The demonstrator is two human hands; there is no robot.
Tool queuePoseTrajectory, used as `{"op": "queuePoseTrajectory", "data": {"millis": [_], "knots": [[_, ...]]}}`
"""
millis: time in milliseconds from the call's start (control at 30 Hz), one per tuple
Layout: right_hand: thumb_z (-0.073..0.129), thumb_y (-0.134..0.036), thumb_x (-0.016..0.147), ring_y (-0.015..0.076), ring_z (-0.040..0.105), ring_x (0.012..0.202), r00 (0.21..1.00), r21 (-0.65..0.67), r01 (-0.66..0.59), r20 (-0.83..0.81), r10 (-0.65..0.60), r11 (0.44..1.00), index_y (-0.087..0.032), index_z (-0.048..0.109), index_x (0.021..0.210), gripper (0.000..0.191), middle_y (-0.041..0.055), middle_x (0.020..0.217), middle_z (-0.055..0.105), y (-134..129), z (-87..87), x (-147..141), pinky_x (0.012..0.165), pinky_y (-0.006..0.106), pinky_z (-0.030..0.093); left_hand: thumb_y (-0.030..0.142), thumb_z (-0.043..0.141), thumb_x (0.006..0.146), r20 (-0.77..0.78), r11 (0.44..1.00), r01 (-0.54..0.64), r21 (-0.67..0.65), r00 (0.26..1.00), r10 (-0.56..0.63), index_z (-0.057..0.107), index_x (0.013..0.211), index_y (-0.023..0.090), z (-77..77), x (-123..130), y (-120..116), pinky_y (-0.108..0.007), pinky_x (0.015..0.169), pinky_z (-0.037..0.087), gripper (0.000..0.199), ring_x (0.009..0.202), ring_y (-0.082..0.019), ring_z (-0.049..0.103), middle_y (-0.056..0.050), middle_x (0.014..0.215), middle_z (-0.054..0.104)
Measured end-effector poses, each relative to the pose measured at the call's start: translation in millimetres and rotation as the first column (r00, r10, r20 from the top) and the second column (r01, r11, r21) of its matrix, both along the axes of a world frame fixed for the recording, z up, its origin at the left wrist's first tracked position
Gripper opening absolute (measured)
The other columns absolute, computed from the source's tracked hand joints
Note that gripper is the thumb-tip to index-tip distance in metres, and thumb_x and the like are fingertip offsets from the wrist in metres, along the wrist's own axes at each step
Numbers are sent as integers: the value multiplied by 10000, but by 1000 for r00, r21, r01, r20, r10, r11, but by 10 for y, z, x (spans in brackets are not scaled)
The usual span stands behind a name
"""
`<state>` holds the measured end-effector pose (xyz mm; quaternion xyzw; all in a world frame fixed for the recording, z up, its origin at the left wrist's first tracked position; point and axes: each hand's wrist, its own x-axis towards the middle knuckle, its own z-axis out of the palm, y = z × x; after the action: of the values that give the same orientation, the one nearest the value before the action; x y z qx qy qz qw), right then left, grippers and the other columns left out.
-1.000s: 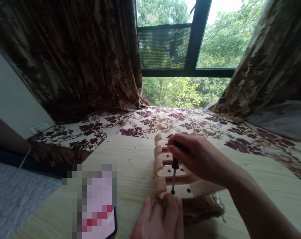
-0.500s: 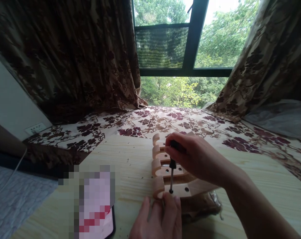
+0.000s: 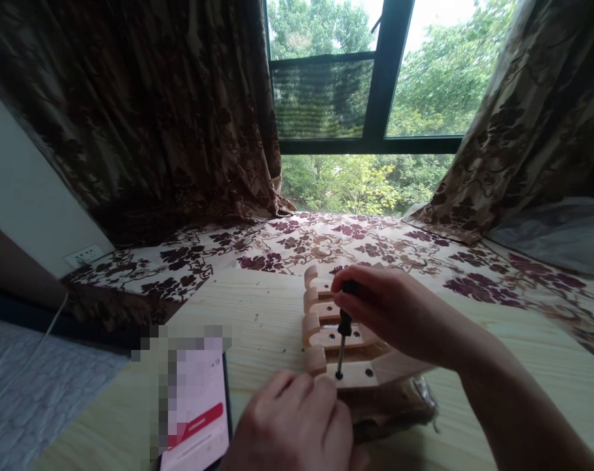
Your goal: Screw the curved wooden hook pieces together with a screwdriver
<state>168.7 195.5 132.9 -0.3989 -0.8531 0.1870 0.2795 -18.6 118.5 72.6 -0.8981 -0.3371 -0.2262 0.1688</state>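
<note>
My right hand (image 3: 383, 297) is wrapped round the dark handle of a screwdriver (image 3: 345, 324), held nearly upright. Its tip sits in a dark screw hole on the nearest of several pale wooden pieces with curved, hooked ends (image 3: 353, 375). These pieces stand side by side in a row, with dark holes or screw heads along their faces. My left hand (image 3: 297, 418) is curled against the near hooked end, knuckles up, its fingertips hidden. A brown package in clear plastic wrap (image 3: 395, 409) lies beneath the near piece.
A phone (image 3: 203, 405) with a lit screen, partly blurred out, lies left on the pale wooden tabletop (image 3: 248, 314). Small dark bits are scattered near the hooked ends. Beyond are a floral cloth (image 3: 346, 242), patterned curtains (image 3: 179, 118) and a window.
My left hand has moved up and curled over the near end of the wood. The screwdriver stays in the same hole. The whole view has shifted slightly.
</note>
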Motion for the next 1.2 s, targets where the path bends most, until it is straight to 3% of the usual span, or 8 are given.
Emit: {"op": "queuePoseTrajectory", "data": {"millis": [67, 167, 300, 500, 600, 867, 1100, 1200], "knots": [[492, -295, 912, 104, 496, 627, 1000, -17, -7, -27, 7, 1000, -225, 557, 873, 103, -33, 715, 605, 1, -6, 19, 570, 232, 357, 237, 566, 796, 162, 998, -2, -58, 987, 11, 518, 763, 218, 94, -56, 57, -292, 520, 420, 61, 581, -160, 560, 28, 672, 580], [498, -308, 912, 88, 476, 611, 996, -5, -67, -53, 66, 998, -229, 544, 855, 108, -49, 711, 594, -45, 13, 14, 557, 216, 352, 207, 636, 753, 313, 955, -142, -260, 923, 223, 515, 865, 227, 115, -96, 147, -266, 531, 425, 166, 592, -151, 584, 48, 681, 579], [504, -292, 904, 88, 443, 578, 998, 52, -66, 3, 66, 996, -227, 546, 835, 104, -57, 666, 567, -80, 36, -37, 544, 230, 325, 190, 655, 710, 314, 809, -142, -571, 872, 375, 529, 985, 254, 15, -63, 222, -273, 665, 466, 309, 742, -164, 639, 42, 853, 660], [492, -356, 904, 99, 380, 538, 997, 75, 72, 4, -72, 995, -199, 519, 769, 209, -43, 591, 484, 59, -46, -76, 510, 245, 299, 261, 605, 737, 281, 654, -112, -748, 840, 464, 531, 913, 259, -90, -17, 228, -305, 689, 455, 191, 782, -199, 631, 37, 827, 672], [479, -386, 909, 110, 379, 542, 990, 78, 133, 40, -136, 988, -195, 535, 771, 242, -30, 592, 492, 63, -52, -53, 507, 257, 300, 293, 591, 749, 291, 644, -100, -758, 832, 472, 510, 880, 252, -121, -19, 225, -313, 691, 449, 160, 769, -200, 623, 28, 813, 664], [499, -292, 913, 73, 460, 586, 993, -23, -122, -3, 122, 992, -242, 567, 892, 88, -59, 711, 575, -143, 63, -15, 523, 191, 354, 351, 600, 773, 280, 645, -89, -759, 850, 447, 497, 852, 253, -177, -46, 187, -312, 690, 435, 163, 800, -205, 613, 30, 812, 645], [485, -387, 905, 99, 401, 531, 991, 92, 118, 51, -123, 989, -198, 533, 772, 236, -30, 596, 513, -9, -36, -32, 491, 245, 287, 352, 597, 776, 278, 653, -101, -751, 849, 450, 523, 845, 240, -177, -41, 197, -309, 693, 440, 151, 768, -199, 614, 15, 797, 652], [478, -347, 902, 99, 369, 513, 987, 147, 128, 82, -141, 981, -198, 496, 731, 228, -34, 566, 482, -45, -17, -61, 493, 259, 255, 339, 602, 777, 290, 663, -91, -743, 849, 442, 527, 854, 241, -178, -46, 193, -300, 689, 441, 146, 761, -190, 614, 22, 802, 657]]}}
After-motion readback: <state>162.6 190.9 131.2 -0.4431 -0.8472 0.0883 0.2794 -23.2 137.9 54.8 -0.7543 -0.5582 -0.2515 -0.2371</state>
